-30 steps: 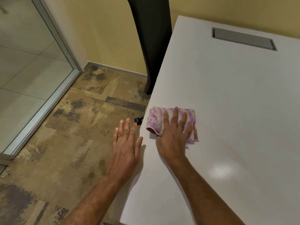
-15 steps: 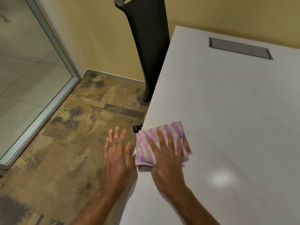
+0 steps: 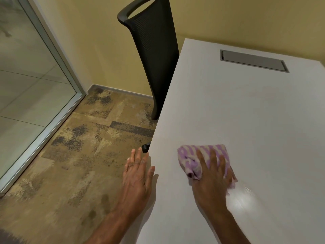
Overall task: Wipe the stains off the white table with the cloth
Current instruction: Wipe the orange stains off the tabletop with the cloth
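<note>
A purple-and-cream striped cloth [image 3: 191, 155] lies bunched on the white table [image 3: 246, 111], a little in from the table's left edge. My right hand [image 3: 211, 175] presses flat on the cloth with fingers spread over it. My left hand [image 3: 137, 175] is flat and open at the table's left edge, its thumb touching the rim and its fingers hanging over the floor. Faint marks show on the tabletop further back; a shiny light reflection sits just right of my right hand.
A black mesh office chair [image 3: 154, 55] stands against the table's left edge, one castor [image 3: 145, 148] showing near my left hand. A grey cable hatch [image 3: 253, 60] is set into the table's far side. Patterned carpet [image 3: 84, 155] and a glass partition [image 3: 26, 76] lie to the left.
My right hand has slid the cloth to the right, away from the table's left edge. The left hand has stayed at the edge. The view has tilted upward, showing more of the chair.
</note>
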Demonstrator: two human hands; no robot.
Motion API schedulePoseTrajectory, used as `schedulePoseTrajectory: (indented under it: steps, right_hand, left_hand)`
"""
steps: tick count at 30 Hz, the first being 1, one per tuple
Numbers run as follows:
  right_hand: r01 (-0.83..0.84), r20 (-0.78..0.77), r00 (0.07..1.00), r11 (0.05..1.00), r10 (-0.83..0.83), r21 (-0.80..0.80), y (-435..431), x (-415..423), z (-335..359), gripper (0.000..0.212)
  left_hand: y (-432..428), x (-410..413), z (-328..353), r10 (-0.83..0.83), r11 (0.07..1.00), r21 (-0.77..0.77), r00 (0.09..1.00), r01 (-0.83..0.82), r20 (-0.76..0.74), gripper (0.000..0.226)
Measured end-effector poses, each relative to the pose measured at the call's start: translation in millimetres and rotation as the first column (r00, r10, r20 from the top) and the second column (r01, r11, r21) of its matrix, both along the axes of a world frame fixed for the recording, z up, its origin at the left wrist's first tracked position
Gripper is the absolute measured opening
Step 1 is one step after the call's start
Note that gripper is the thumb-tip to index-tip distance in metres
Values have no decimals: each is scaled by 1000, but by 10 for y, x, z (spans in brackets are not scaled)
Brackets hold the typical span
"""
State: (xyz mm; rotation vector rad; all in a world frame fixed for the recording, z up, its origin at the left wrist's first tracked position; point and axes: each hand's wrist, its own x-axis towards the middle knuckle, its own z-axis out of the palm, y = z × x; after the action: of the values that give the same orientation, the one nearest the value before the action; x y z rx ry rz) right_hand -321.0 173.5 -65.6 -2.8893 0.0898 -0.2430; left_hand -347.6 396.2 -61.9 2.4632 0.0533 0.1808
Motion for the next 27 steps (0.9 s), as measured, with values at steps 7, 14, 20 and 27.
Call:
schedulePoseTrajectory:
  steps: [7, 14, 20, 27]
  right_hand:
    - [-113, -42, 993, 992, 111, -59, 404, 685, -62, 98]
    - [-251, -128, 959, 968, 252, 29, 822, 688, 61, 83]
    - [-459, 7, 888, 882, 461, 106, 1027, -28, 69, 71]
    - [-428, 84, 901, 903, 425, 25, 739, -517, -134, 38]
  left_hand:
    - [-124, 87, 42, 41, 997, -68, 999, -39, 29, 60]
    - [-74, 136, 173, 137, 980, -153, 989, -127, 57, 59]
    - [-93, 252, 332, 233, 952, -211, 972, -222, 31, 63]
    - [-293, 212, 385, 150, 976, -158, 989, -150, -13, 65]
